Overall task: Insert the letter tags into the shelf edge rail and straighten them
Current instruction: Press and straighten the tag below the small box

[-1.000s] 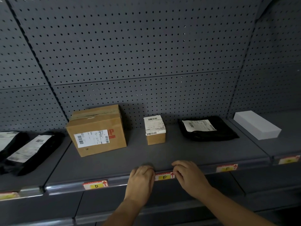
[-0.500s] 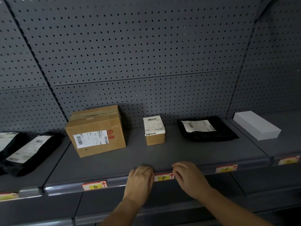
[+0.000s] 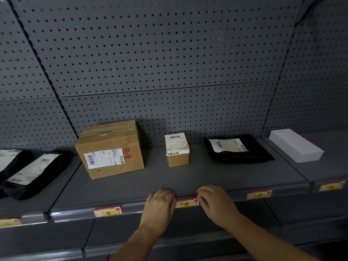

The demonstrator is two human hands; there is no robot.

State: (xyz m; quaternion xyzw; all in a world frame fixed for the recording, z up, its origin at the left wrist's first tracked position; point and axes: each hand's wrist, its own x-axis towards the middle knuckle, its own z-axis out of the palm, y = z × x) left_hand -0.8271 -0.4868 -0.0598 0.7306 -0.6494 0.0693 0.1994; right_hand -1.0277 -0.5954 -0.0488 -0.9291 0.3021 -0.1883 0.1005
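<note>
The grey shelf edge rail (image 3: pixel 135 210) runs along the front of the middle shelf. Three yellow letter tags with red arrows sit in it: D (image 3: pixel 107 211) on the left, E (image 3: pixel 186 203) in the middle, F (image 3: pixel 259 194) on the right. My left hand (image 3: pixel 159 209) rests with curled fingers on the rail at the left end of the E tag. My right hand (image 3: pixel 216 203) presses the rail at the tag's right end. The fingertips of both hands touch the tag's ends; it lies nearly level in the rail.
On the shelf stand a large cardboard box (image 3: pixel 110 149), a small labelled box (image 3: pixel 177 149) and a black mailer bag (image 3: pixel 237 149). A white box (image 3: pixel 295 147) lies on the right shelf, black bags (image 3: pixel 32 172) on the left one. Pegboard backs everything.
Both hands stay at the ends of the E tag with only slight finger shifts. The view has drifted a little.
</note>
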